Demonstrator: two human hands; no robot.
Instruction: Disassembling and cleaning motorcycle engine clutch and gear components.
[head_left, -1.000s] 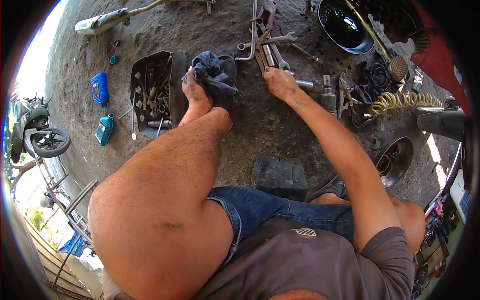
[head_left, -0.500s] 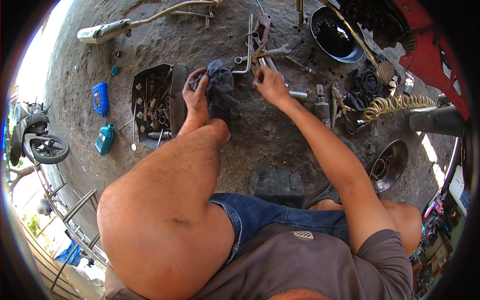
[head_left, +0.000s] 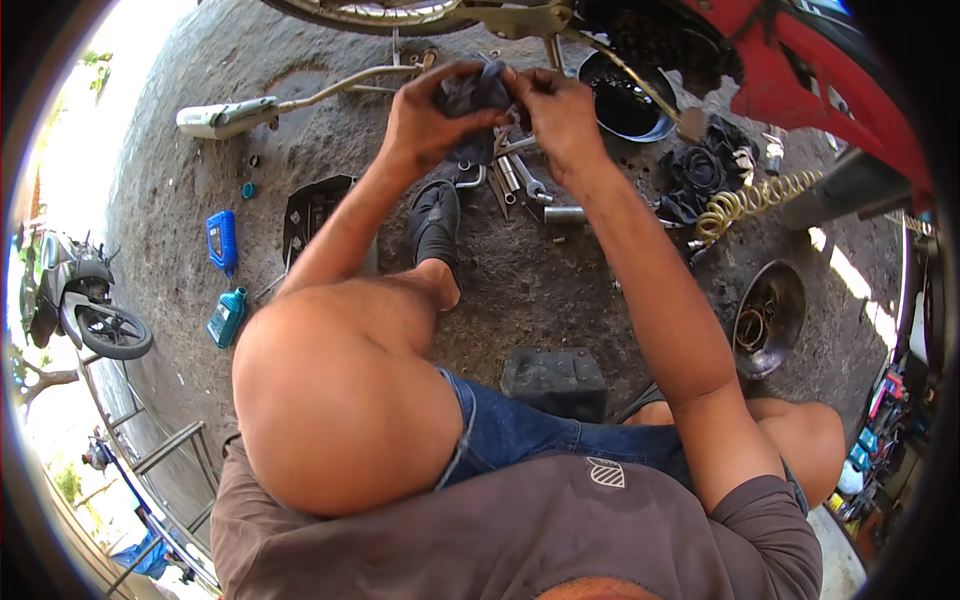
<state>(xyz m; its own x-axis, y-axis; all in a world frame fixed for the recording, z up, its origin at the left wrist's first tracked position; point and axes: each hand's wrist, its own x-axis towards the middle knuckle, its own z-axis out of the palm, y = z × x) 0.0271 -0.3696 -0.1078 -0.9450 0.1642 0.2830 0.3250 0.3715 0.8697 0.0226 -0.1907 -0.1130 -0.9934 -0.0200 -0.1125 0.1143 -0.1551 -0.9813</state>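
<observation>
A dark, crumpled rag [head_left: 470, 95] is gripped in my left hand [head_left: 428, 118], its fingers and thumb curled round the cloth. My right hand [head_left: 565, 118] meets it from the other side, with thumb and fingers pinched at the rag's right edge. Whether something small sits inside the cloth there is hidden. Below the hands, an open-ended wrench [head_left: 534, 180] lies on the ground among several other hand tools. A cylindrical metal socket [head_left: 565, 215] rests just nearer to me. The dark toolbox [head_left: 310, 215] is partly covered by my left forearm.
A motorcycle's red body [head_left: 770, 90] and wheel [head_left: 380, 15] stand ahead. An oil-filled pan [head_left: 640, 125] sits at the far right, near a coiled yellow hose [head_left: 745, 205]. An exhaust [head_left: 225, 118], a blue bottle [head_left: 221, 240] and a teal bottle [head_left: 227, 318] lie left. A metal bowl [head_left: 785, 345] is right.
My left hand has moved forward and right with the rag. My right hand has left the tools on the ground and come to the rag. The view has tilted up, showing more of the motorcycle.
</observation>
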